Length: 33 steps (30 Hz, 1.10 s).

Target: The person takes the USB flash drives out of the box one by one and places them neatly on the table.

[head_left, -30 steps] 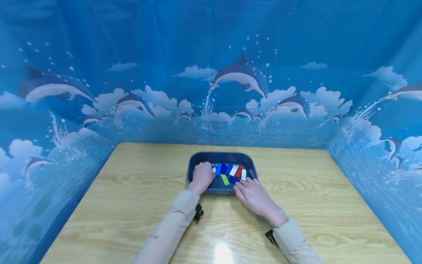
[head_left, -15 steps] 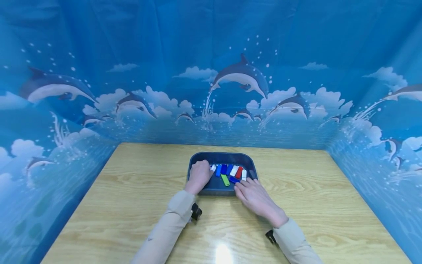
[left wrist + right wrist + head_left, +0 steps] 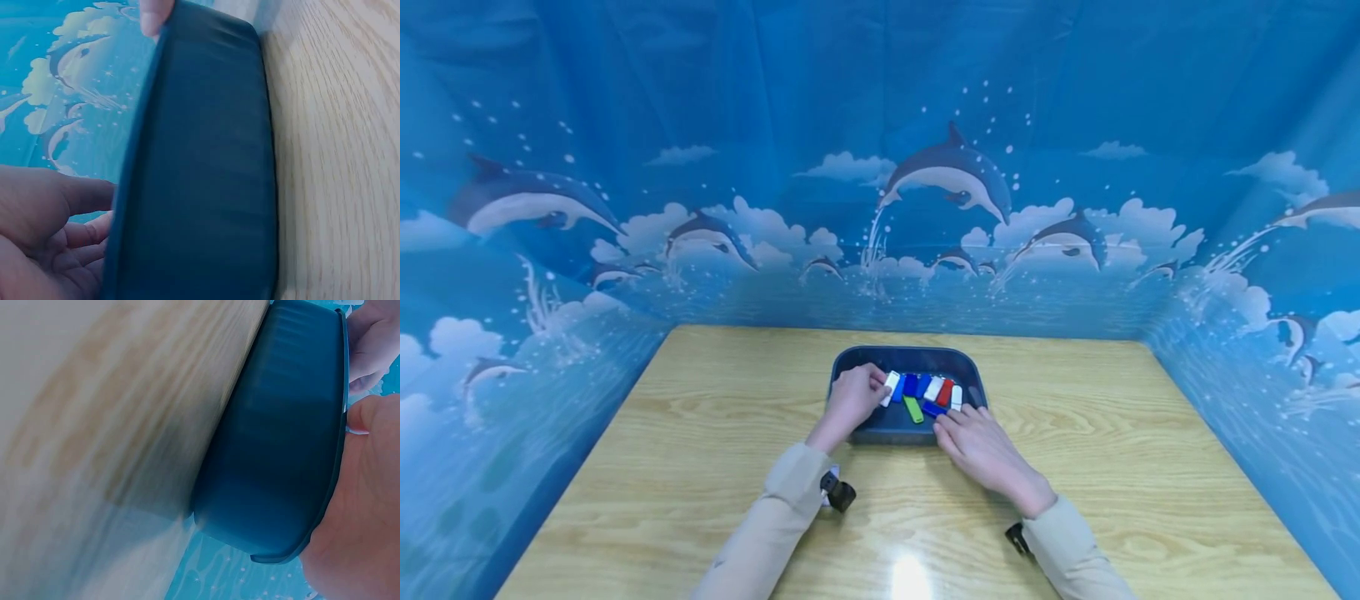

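Note:
A dark blue rectangular tray (image 3: 891, 437) on the table holds several small flat sticks that look like USB flash drives. My left hand (image 3: 853, 398) reaches over its left side and pinches a white USB flash drive (image 3: 891, 388) between thumb and fingers, at the left end of the row. At the front right rim rests my right hand (image 3: 981, 446), its fingers relaxed over the edge, tips near a dark blue stick (image 3: 933, 409) and a white stick (image 3: 957, 397). Both wrist views show mainly the tray's outer wall; the sticks are hidden there.
A green stick (image 3: 913, 409) lies slanted in front of the row, which also has blue, white and red (image 3: 945, 392) pieces. The wooden table (image 3: 737, 400) is enclosed by a blue dolphin-print curtain (image 3: 880, 167).
My left hand has drawn back slightly to the left and its fingers have come into view. The white flash drive now shows at full length beside the blue one. The right hand stays put.

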Motion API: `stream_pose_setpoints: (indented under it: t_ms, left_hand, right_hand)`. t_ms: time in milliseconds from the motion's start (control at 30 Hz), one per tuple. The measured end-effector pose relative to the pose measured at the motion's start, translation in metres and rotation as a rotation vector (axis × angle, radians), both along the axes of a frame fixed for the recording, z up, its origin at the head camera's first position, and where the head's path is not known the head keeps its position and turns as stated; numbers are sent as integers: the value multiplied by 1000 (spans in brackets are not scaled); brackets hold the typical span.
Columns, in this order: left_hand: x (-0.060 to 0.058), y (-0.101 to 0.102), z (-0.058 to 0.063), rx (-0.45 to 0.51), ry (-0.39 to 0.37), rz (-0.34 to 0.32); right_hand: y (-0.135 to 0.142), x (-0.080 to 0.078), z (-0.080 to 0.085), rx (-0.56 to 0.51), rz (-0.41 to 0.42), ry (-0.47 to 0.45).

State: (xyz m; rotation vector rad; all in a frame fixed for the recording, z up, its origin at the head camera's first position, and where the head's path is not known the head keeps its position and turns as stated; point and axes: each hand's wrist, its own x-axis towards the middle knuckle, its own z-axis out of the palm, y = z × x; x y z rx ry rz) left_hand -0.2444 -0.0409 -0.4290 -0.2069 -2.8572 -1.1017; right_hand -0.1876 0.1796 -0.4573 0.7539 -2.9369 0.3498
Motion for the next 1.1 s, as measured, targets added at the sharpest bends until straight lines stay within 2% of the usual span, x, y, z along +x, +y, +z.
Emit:
stream_pose_setpoints:
  t_ms: [167, 433, 567, 667, 867, 1100]
  left_hand:
    - [6, -5, 4, 77, -33, -17]
    - [18, -12, 10, 262, -137, -38]
    - [24, -15, 12, 341, -164, -46]
    - [29, -17, 13, 365, -171, -41]
    - [39, -21, 11, 346, -177, -9]
    - [52, -26, 4, 353, -192, -28]
  right_hand:
    - [0, 0, 0, 0, 3, 1]
    - [1, 0, 0, 9, 9, 12]
    - [0, 0, -1, 6, 13, 20]
    - [0, 1, -1, 7, 11, 17]
    - [0, 1, -1, -3, 5, -1]
    - [0, 1, 0, 0, -11, -49]
